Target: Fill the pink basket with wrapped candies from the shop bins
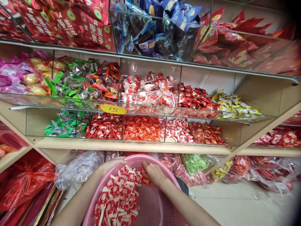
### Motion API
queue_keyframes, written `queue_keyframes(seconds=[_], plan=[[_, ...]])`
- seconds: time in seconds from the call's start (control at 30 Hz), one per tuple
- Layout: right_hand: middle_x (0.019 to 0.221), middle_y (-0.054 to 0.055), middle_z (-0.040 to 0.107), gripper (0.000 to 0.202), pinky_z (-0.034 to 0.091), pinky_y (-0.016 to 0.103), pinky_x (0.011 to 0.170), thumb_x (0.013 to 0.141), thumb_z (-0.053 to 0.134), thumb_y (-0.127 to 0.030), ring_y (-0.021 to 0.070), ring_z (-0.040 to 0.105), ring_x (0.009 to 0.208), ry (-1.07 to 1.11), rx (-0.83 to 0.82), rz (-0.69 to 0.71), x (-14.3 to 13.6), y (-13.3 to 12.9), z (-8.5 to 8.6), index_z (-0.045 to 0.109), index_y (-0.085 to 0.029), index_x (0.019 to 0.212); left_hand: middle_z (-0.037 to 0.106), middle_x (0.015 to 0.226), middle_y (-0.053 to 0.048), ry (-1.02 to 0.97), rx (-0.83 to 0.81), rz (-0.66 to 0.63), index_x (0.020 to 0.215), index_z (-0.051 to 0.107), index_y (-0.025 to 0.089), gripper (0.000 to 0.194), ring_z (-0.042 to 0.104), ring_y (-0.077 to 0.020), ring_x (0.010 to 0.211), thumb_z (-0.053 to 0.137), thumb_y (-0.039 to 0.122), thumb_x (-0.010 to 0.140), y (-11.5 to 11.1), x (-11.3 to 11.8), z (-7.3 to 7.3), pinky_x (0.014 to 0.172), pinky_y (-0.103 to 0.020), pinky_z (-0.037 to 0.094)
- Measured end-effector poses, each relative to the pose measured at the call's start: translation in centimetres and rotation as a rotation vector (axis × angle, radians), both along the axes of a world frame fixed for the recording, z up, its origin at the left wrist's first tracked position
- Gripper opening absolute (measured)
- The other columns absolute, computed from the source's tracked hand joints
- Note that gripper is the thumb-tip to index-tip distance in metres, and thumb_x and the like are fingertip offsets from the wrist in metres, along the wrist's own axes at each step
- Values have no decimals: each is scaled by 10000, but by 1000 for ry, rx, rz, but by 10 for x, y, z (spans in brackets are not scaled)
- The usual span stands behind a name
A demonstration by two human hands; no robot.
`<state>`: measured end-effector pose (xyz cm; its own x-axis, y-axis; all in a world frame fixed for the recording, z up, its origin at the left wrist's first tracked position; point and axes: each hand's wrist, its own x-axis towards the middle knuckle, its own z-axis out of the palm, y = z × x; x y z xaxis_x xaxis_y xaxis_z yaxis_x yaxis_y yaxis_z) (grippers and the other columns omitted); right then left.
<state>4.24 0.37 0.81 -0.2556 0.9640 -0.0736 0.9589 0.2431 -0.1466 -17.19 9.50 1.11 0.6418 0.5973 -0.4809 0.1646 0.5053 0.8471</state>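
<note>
Low in the middle, a pink basket, cut off at the bottom. Heaped in the left part of the basket: red-and-white candies, running out of view at the lower edge. On the basket's far left rim, touching it, the left hand, with fingertips partly hidden; cannot tell how tightly closed in its grip. Just inside the basket's far right rim, the right hand, with its grip pressed together, pinching a red packet, half covered by the fingers. Tucked behind the basket's right side, a dark object, mostly hidden and impossible to identify. Beyond the basket, under the shelves, a green bag, hard to make out through its plastic. Left of the basket, a red bag, cut off by the frame.
</note>
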Motion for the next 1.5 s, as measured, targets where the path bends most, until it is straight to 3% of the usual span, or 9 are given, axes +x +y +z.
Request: queue_keyframes(seconds=[0.13, 0.27, 0.4, 0.5, 0.67, 0.97, 1.2, 1.33, 1.5], plan=[[1002, 108, 562, 283, 418, 289, 639, 776, 495, -298, 215, 572, 820, 30, 51, 55, -1, 0, 18, 470, -165, 1024, 674, 743, -29, -14, -23, 12, 976, 589, 172, 439, 623, -193, 700, 663, 329, 573, 3, -3, -4, 653, -291, 470], [911, 57, 596, 247, 389, 251, 621, 836, 385, -350, 167, 573, 754, 250, 168, 80, 0, 8, 63, 471, -205, 1017, 672, 771, -26, -10, -56, 43, 952, 594, 181, 416, 623, -191, 727, 669, 319, 566, 2, -4, 3, 685, -289, 470], [739, 25, 600, 264, 359, 227, 594, 856, 331, -374, 132, 554, 639, 394, 355, -61, 5, 46, 110, 471, -197, 993, 673, 802, -33, -13, -68, 74, 955, 594, 175, 400, 621, -192, 757, 662, 292, 578, 3, -6, 2, 721, -292, 466], [752, 73, 600, 275, 349, 242, 592, 821, 389, -420, 161, 563, 679, 290, 399, -245, 5, 86, 125, 486, -169, 875, 673, 850, -36, 7, -42, 97, 941, 602, 185, 377, 622, -185, 744, 665, 273, 580, 7, -10, -8, 709, -292, 468], [762, 95, 598, 309, 346, 266, 563, 732, 512, -439, 207, 569, 705, 166, 301, -315, -3, 123, 113, 464, -168, 870, 676, 838, -34, 13, 10, 114, 934, 614, 181, 392, 620, -187, 747, 674, 294, 564, 13, -17, -21, 697, -281, 467], [671, -16, 559, 178, 374, 204, 548, 706, 480, -239, 96, 508, 586, 684, 271, -9, 34, 120, 104, 464, -169, 869, 666, 880, -23, 44, 70, 99, 915, 628, 196, 353, 607, -182, 820, 660, 306, 581, 10, -23, -12, 739, -252, 451], [620, -27, 537, 227, 331, 211, 536, 696, 539, -402, 94, 465, 563, 496, 311, -101, 25, 127, 89, 500, -182, 734, 674, 807, 7, 56, 57, 108, 879, 645, 224, 315, 609, -175, 747, 659, 297, 572, 4, -11, -1, 686, -244, 460], [662, -33, 535, 251, 337, 201, 541, 685, 561, -359, 85, 463, 573, 560, 273, -42, 24, 131, 88, 499, -179, 849, 676, 788, 12, 29, 50, 127, 873, 645, 223, 308, 605, -191, 757, 658, 291, 573, 3, -9, -2, 653, -247, 459], [815, -2, 534, 372, 351, 196, 528, 727, 513, -301, 64, 423, 546, 658, 252, 98, 41, 119, 104, 462, -161, 1068, 675, 836, -9, 21, 70, 109, 887, 635, 203, 330, 603, -208, 789, 656, 317, 577, 0, -13, -1, 659, -247, 456]])
